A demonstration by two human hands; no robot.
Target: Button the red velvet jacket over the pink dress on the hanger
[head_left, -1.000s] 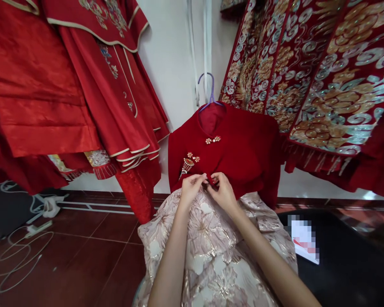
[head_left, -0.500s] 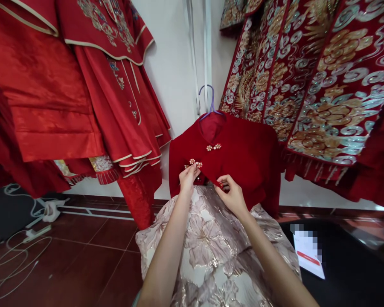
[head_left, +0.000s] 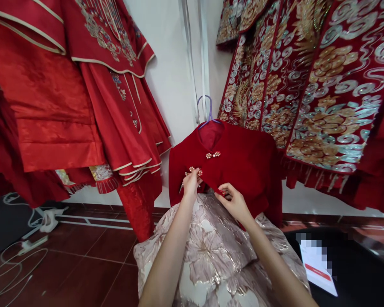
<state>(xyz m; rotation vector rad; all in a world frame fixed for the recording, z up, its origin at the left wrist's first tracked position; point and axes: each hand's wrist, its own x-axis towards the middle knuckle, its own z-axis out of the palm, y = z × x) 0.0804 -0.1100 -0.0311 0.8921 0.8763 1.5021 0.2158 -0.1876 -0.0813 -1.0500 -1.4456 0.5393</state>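
Note:
A red velvet jacket hangs on a purple hanger over a pale floral brocade skirt. My left hand is closed, pinching the jacket's front edge right at the lower pearl clasp. My right hand is closed on the jacket's hem just right of the opening. A second pearl clasp sits fastened at the collar. The tassel below the lower clasp is hidden behind my left hand.
Red satin garments hang at the left, and heavily embroidered red robes at the right. White cables lie on the dark red tiled floor. A white paper rests on a black surface at the lower right.
My left hand rose from the hem to the lower pearl clasp, covering the tassel. My right hand slid slightly right along the hem. The view tilted down a little.

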